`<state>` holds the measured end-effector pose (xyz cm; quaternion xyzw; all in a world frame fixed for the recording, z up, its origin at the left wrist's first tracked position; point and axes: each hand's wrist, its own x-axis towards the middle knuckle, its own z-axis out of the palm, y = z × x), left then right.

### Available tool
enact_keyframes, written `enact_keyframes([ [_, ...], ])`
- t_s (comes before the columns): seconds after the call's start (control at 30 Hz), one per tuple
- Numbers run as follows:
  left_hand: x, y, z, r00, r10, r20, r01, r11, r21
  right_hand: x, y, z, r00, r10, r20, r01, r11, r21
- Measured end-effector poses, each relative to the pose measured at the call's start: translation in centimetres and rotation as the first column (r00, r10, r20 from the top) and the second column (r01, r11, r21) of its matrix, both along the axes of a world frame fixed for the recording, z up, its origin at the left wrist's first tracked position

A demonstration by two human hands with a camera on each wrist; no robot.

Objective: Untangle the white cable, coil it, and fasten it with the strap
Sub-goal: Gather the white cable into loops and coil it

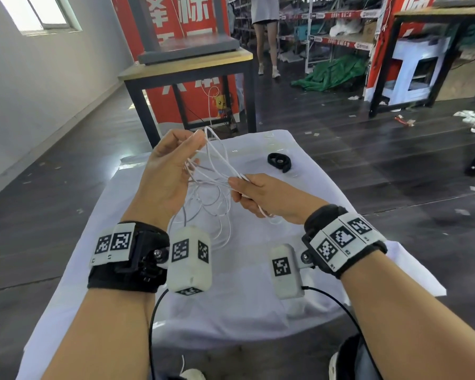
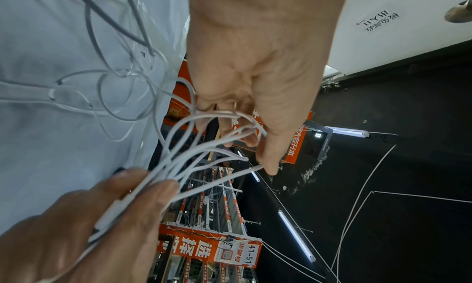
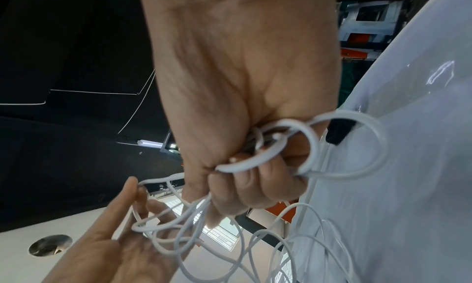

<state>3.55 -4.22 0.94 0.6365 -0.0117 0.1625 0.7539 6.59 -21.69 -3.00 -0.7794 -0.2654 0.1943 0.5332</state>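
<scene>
- A white cloth [image 1: 258, 297] covers the table; dark floor lies around it.
- Above the cloth, the left hand [image 1: 167, 171] pinches loops of the white cable [image 1: 217, 165].
- The right hand [image 1: 261, 196] grips a bundle of the cable.
- A black strap [image 1: 279, 161] lies on the cloth, beyond the hands.
- Red banners [image 1: 192, 50] and shelves [image 1: 337, 31] stand behind the cloth.

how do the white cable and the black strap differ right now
The white cable is thin, long and loosely tangled; the black strap is short, broad and curled. The cable is held up by the left hand and right hand; the strap lies untouched on the white cloth. Both are flexible.
</scene>
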Motion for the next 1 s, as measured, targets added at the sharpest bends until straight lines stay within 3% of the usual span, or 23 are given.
enact_keyframes([
  [0.17, 0.0, -0.7, 0.4, 0.993, -0.115, -0.028, 0.111, 0.985, -0.132, 0.2, 0.5, -0.4, 0.998, -0.043, 0.047, 0.042, 0.999, 0.017],
  [0.33, 0.8, -1.0, 0.5, 0.993, -0.083, -0.088, 0.057, 0.963, -0.263, 0.3, 0.5, -0.6, 0.997, -0.055, 0.044, 0.054, 0.998, 0.037],
  [0.5, 0.3, -1.3, 1.3, 0.992, -0.071, -0.107, 0.046, 0.975, -0.216, 0.4, 0.3, -0.6, 1.0, 0.019, 0.015, -0.019, 0.999, 0.033],
  [0.63, 0.3, -0.1, 1.2, 0.998, 0.006, -0.068, -0.015, 0.991, -0.131, 0.8, 0.1, -0.7, 0.995, -0.082, -0.063, 0.093, 0.977, 0.191],
  [0.7, 0.4, 1.0, 0.5, 0.994, 0.073, -0.086, -0.077, 0.996, -0.045, 1.3, 0.0, -0.8, 0.981, -0.135, -0.142, 0.173, 0.938, 0.301],
  [0.77, 0.6, 1.8, -0.6, 0.981, 0.119, -0.152, -0.09, 0.979, 0.184, 1.7, 0.0, -0.8, 0.957, -0.164, -0.238, 0.247, 0.892, 0.378],
  [0.87, 1.1, 1.9, -2.2, 0.946, 0.139, -0.293, 0.046, 0.837, 0.545, 1.9, 0.0, -0.7, 0.917, -0.156, -0.367, 0.327, 0.82, 0.47],
  [1.0, 1.6, 1.9, -3.5, 0.898, 0.101, -0.428, 0.263, 0.655, 0.708, 2.2, -0.1, -0.5, 0.854, -0.19, -0.484, 0.466, 0.694, 0.549],
])
